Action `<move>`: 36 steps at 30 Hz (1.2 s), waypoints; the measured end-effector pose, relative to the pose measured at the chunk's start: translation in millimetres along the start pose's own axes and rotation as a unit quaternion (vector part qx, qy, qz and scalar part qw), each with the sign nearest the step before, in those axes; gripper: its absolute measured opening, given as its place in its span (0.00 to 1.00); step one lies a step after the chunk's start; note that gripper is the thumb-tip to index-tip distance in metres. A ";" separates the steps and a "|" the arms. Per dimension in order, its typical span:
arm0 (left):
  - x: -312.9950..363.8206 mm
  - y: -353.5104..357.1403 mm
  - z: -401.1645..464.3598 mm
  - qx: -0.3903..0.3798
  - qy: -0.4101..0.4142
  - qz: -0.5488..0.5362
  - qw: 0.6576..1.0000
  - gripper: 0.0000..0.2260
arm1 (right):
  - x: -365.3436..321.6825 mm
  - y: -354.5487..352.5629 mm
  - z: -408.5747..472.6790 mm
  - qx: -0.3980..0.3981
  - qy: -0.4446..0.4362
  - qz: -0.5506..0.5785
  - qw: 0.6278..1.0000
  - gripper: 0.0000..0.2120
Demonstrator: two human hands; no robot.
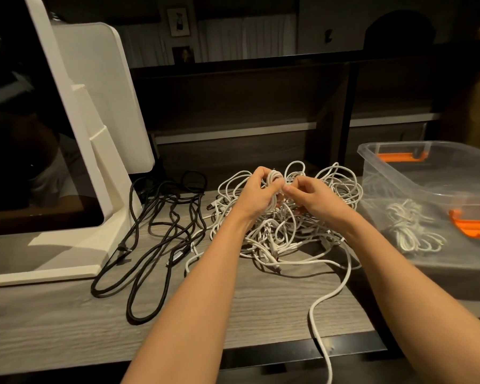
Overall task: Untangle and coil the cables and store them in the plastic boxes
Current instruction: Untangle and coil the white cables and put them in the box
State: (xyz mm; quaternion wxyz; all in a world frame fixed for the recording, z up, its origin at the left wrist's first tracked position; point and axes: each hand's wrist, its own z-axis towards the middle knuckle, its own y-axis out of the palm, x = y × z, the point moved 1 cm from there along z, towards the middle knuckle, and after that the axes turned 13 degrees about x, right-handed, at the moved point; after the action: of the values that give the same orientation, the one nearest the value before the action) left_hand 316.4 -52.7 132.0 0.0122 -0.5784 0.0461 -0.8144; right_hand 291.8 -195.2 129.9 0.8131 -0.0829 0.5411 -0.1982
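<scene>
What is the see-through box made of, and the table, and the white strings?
The box looks like clear plastic: you see the coiled cable through its glossy wall. The table looks like grey wood, perhaps only a printed grain. The white cables seem rubbery or plastic-coated, since they bend in soft loops.

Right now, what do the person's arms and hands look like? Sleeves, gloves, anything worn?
Both forearms are bare up to the bottom edge of the frame: no sleeves in view. The left hand and right hand are ungloved. No watch, bracelet or ring shows on the visible sides, and no markings can be made out.
</scene>
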 end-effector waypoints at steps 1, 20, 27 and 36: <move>-0.6 0.3 -0.2 0.012 0.018 0.024 0.999 0.05 | 0.3 0.3 0.6 0.006 -0.004 -0.005 1.000 0.12; -9.4 10.7 -7.4 0.057 0.220 0.264 0.937 0.18 | 5.9 8.4 5.3 0.158 0.041 -0.015 0.987 0.13; -12.8 11.4 -5.8 0.098 0.219 0.253 0.937 0.16 | 1.3 6.3 2.2 0.130 0.072 0.083 0.985 0.04; -7.6 7.9 -10.7 0.050 0.169 0.173 0.969 0.19 | 8.3 -3.7 1.8 0.031 0.116 0.193 0.974 0.16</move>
State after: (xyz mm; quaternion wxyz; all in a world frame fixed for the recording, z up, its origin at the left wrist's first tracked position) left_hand 308.6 -59.3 120.7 0.1738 -0.4140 0.1061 -0.8872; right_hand 295.4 -202.1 124.9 0.7701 0.0716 0.6309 -0.0621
